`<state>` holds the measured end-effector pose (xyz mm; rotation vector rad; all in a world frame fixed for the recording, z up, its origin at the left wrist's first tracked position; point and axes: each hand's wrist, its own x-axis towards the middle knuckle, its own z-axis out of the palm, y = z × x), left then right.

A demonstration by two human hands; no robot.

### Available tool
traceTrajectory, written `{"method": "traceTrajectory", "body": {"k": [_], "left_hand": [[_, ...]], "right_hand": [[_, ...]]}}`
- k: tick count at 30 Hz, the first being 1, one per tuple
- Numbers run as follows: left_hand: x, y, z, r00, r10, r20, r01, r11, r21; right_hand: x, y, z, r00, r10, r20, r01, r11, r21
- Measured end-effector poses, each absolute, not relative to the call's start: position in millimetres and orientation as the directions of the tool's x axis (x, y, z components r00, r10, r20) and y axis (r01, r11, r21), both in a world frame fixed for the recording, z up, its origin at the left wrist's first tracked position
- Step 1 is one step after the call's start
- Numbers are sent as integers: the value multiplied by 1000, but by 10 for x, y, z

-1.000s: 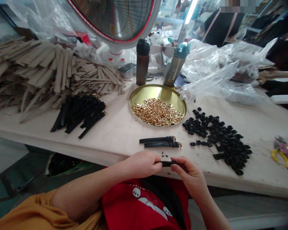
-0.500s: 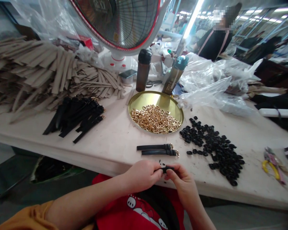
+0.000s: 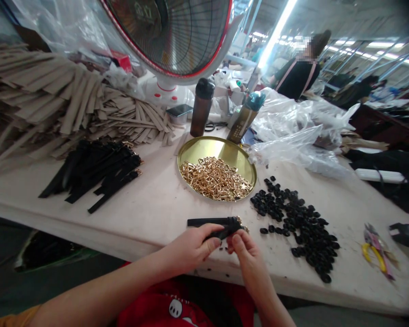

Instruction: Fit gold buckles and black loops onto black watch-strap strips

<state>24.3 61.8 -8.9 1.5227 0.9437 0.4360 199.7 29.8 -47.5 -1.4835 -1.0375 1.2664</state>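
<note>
My left hand (image 3: 194, 247) grips a short black strap (image 3: 221, 233) between thumb and fingers, just above the table's front edge. At the strap's right end my right hand (image 3: 247, 250) is closed, thumb against curled fingers; what they pinch is hidden. Behind the hands lie black straps (image 3: 204, 222) with gold buckles, partly covered by the held strap and left hand. A round gold tray (image 3: 225, 146) beyond them bears a heap of small gold buckles (image 3: 214, 179). Right of the hands spreads a pile of small black loops (image 3: 303, 227).
More black straps (image 3: 95, 168) lie in a heap at left, before stacked beige strips (image 3: 44, 91). A fan heater (image 3: 170, 41), two bottles (image 3: 202, 106) and clear plastic (image 3: 293, 122) stand behind the tray. Yellow-handled pliers (image 3: 375, 254) lie at right. A person (image 3: 298, 75) is in the background.
Both hands have moved forward with the strap, over the straps lying on the table. The left hand now holds it lengthwise above them. The camera view has shifted slightly.
</note>
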Motion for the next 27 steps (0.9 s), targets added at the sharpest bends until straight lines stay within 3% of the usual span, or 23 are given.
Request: {"method": "traceTrajectory", "body": {"k": [3,5,6,8,13,19,21,24,27], "left_hand": [[174,742,-126,547,777,-313,183,254,950],[146,782,-142,535,778,-330,132,309,942],[137,790,-150,535,777,-331,122,317,941],[123,793,-165,532,778,-333,125,316,940],[81,783,-190,510,788,-345,152,311,938],[117,725,-118,512,798,-318,151,281,948],[174,687,-88,515,805,-296,142,261,955],[269,614,-63,517,816,-260,171,199,965],[315,532,-53,495,839,-224,294,80,952]], "right_hand": [[2383,866,-367,238,971,36,480,-85,-873],[2608,1276,-345,221,963,155,788,-83,-610],[2685,1457,-354,189,974,125,867,-106,-486],[2766,1732,-402,154,986,64,907,-116,-404],[2772,1921,-501,145,989,14,877,-122,-465],[2625,1550,-380,164,985,53,700,-79,-710],[2478,1280,-341,159,987,18,555,-75,-828],[2227,835,-286,149,977,-151,52,-161,-986],[2048,497,-215,94,947,-306,-368,-252,-895]]}}
